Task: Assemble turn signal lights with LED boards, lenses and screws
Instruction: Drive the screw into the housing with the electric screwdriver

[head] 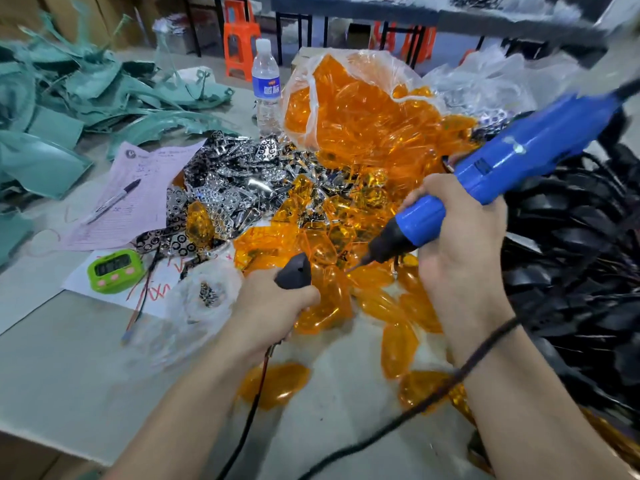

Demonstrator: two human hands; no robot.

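Housing (294, 270): black matte turn-signal shell tapering to a blunt tip. I see it mid-desk, held just above the amber heap.
Housing axis: the long axis runs from the palm up and away from me. The tip points up and slightly right, and the lower part is hidden by fingers.
Left grip (273, 306): fingers curled round the housing's lower part.
Lead (262, 368): a red and black wire leaves under the left grip and trails back toward me.
Right grip (460, 244): wrapped round the front of the screwdriver.
Screwdriver (502, 164): blue body with a black nose. It slants from upper right to lower left, with the bit aimed down-left at the housing. I read the tip as near the housing but apart from it.
Cord (450, 381): black, crossing the right wrist.
Lenses (346, 209): amber and glossy, spilling from a clear bag across the desk (69, 375).
Reflector heap (235, 181): chrome pieces left of the lenses.
Screws (207, 294): small dark cluster in a plastic bag, just left of the left grip.
Black shells (571, 254): piled at the right.
Timer (114, 270): green, on white paper.
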